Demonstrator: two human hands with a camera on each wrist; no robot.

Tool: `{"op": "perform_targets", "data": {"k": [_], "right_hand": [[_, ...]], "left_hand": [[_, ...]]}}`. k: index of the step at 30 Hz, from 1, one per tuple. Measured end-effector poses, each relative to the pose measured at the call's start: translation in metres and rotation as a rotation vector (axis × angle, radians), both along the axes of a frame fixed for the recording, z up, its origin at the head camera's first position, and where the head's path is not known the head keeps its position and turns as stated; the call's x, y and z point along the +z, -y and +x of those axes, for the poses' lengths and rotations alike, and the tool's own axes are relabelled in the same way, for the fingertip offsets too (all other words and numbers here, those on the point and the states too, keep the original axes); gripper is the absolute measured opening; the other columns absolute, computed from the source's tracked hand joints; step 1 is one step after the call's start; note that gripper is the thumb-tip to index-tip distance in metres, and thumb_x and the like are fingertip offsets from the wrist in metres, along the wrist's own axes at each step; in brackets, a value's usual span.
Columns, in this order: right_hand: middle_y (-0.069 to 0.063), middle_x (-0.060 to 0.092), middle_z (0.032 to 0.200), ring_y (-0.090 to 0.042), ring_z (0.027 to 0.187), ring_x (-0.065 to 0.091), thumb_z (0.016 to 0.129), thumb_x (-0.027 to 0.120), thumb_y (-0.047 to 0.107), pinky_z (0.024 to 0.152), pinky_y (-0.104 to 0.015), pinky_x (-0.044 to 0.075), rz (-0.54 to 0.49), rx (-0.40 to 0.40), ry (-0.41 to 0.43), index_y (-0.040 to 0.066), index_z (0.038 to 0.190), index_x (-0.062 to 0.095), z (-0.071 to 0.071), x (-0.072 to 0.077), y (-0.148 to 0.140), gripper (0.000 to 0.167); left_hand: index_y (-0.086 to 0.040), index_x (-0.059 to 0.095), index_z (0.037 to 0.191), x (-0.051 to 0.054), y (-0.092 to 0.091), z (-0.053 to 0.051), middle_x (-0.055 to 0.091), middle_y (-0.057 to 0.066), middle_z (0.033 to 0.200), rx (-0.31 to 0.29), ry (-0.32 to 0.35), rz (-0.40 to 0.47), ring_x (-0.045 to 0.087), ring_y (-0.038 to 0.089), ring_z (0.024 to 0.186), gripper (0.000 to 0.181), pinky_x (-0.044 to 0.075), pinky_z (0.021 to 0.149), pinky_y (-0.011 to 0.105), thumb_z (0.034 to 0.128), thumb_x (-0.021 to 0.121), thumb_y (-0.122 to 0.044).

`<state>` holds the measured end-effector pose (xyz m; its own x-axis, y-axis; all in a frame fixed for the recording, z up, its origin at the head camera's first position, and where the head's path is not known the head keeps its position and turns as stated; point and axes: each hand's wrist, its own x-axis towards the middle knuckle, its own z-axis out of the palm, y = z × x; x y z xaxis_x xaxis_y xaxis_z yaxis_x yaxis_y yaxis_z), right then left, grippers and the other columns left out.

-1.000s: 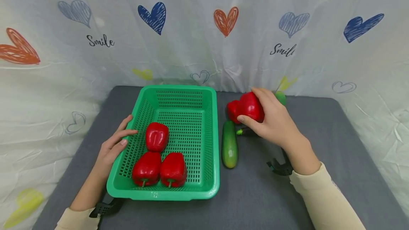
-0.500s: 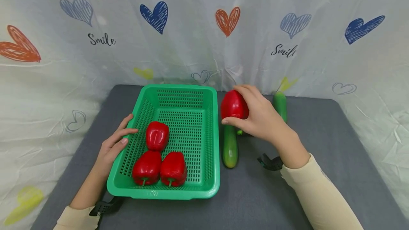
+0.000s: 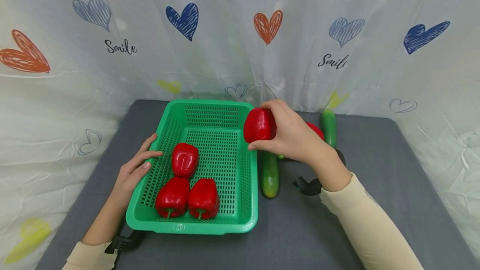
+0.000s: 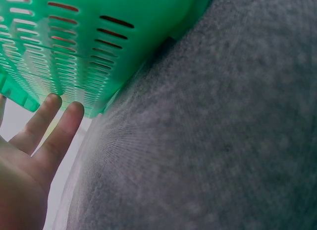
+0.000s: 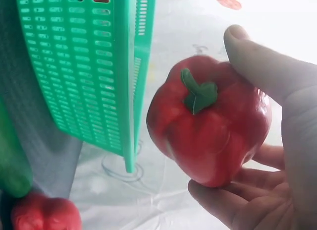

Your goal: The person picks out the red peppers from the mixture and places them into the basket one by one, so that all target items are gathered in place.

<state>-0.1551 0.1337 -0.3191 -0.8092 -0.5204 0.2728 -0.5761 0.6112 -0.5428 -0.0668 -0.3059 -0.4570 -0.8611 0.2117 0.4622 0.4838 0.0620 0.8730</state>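
My right hand (image 3: 294,132) grips a red bell pepper (image 3: 258,125) at the right rim of the green basket (image 3: 191,229). The right wrist view shows the same bell pepper (image 5: 208,121) held between thumb and fingers, its green stem facing the camera. My left hand (image 3: 131,176) rests on the basket's left rim with the fingers spread. In the left wrist view, straight fingers (image 4: 62,133) of that hand lie along the outer wall (image 4: 74,41). Inside the basket are three red bell peppers: one farther back (image 3: 185,159) and two in front (image 3: 172,197), (image 3: 203,198).
A cucumber (image 3: 270,176) lies just right of the basket, and another cucumber (image 3: 328,128) lies farther back right. Another red pepper (image 3: 316,130) is partly hidden behind the right hand. A patterned curtain (image 3: 232,53) hangs behind the grey table (image 3: 300,228).
My right hand has lifted the bell pepper and carried it left to the basket's right rim. The right-hand cucumber has come into fuller view. My left hand stays on the basket.
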Motion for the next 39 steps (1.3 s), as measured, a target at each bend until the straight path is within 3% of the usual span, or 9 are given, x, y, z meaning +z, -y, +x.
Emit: {"op": "perform_targets", "data": {"k": [5, 12, 18, 33, 39], "right_hand": [[-0.003, 0.056, 0.141, -0.020, 0.123, 0.057, 0.080, 0.097, 0.050, 0.086, -0.044, 0.063, 0.010, 0.042, 0.031, 0.010, 0.150, 0.050, -0.004, 0.001, 0.008, 0.093], [-0.002, 0.056, 0.141, -0.017, 0.126, 0.055, 0.083, 0.094, 0.047, 0.087, -0.039, 0.062, 0.043, 0.126, 0.015, 0.008, 0.149, 0.051, -0.007, 0.002, 0.020, 0.088], [-0.001, 0.056, 0.142, -0.015, 0.124, 0.055, 0.085, 0.092, 0.048, 0.086, -0.037, 0.062, 0.055, 0.154, 0.019, 0.008, 0.151, 0.050, -0.008, 0.003, 0.029, 0.088], [-0.001, 0.060, 0.141, -0.015, 0.114, 0.063, 0.089, 0.084, 0.056, 0.083, -0.034, 0.061, 0.121, 0.147, 0.084, 0.010, 0.154, 0.053, -0.012, 0.004, 0.061, 0.085], [0.006, 0.065, 0.124, -0.011, 0.106, 0.063, 0.088, 0.081, 0.061, 0.080, -0.033, 0.060, 0.168, 0.126, 0.050, 0.013, 0.144, 0.060, -0.014, 0.003, 0.073, 0.076]], "left_hand": [[0.019, 0.060, 0.133, -0.002, 0.001, 0.000, 0.028, 0.021, 0.177, 0.010, 0.013, -0.016, 0.021, 0.025, 0.166, 0.035, 0.028, 0.122, 0.026, 0.1066, 0.040, 0.011], [0.018, 0.060, 0.134, 0.000, 0.001, 0.000, 0.027, 0.021, 0.178, 0.020, 0.040, -0.029, 0.020, 0.025, 0.166, 0.035, 0.027, 0.123, 0.027, 0.1074, 0.041, 0.009], [0.018, 0.060, 0.135, 0.001, 0.001, 0.001, 0.026, 0.019, 0.178, 0.022, 0.061, -0.032, 0.019, 0.025, 0.166, 0.035, 0.027, 0.123, 0.027, 0.1078, 0.041, 0.008], [0.019, 0.060, 0.134, 0.000, 0.003, 0.002, 0.027, 0.019, 0.178, 0.034, 0.048, -0.046, 0.020, 0.023, 0.166, 0.034, 0.027, 0.122, 0.026, 0.1077, 0.041, 0.009], [0.019, 0.060, 0.134, 0.000, 0.002, 0.001, 0.027, 0.020, 0.178, 0.031, 0.047, -0.042, 0.020, 0.024, 0.166, 0.034, 0.027, 0.122, 0.027, 0.1078, 0.041, 0.009]]}}
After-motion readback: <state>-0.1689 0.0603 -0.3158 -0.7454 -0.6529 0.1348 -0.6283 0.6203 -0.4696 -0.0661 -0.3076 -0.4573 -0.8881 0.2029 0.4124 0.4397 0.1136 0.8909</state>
